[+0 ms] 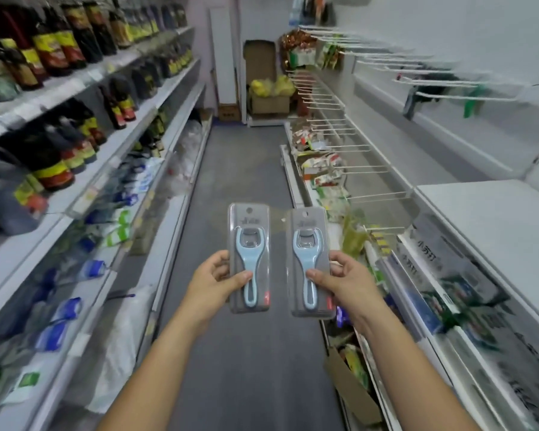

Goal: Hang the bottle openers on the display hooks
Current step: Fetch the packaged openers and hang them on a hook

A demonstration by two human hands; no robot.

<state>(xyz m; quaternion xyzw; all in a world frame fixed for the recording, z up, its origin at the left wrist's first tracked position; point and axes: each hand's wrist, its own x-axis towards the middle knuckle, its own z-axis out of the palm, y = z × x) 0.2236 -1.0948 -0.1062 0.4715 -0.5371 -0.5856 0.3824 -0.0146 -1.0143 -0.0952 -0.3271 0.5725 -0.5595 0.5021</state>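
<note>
the left hand (213,283) is gripping the left bottle opener (249,259) and the right hand (339,283) the right bottle opener (311,265), fingers (220,258) curled round each pack, upright over the aisle floor (246,169). neither is hanging yet: the display hooks (333,122) on the right wall are well apart, so 2 hangings are likely remaining.

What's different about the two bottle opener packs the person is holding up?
The left pack is gripped by the left hand, the right pack by the right hand. The left pack sits a little higher in view than the right pack. Both are upright grey cards with a light blue opener, handle down, and a hole on top.
</note>
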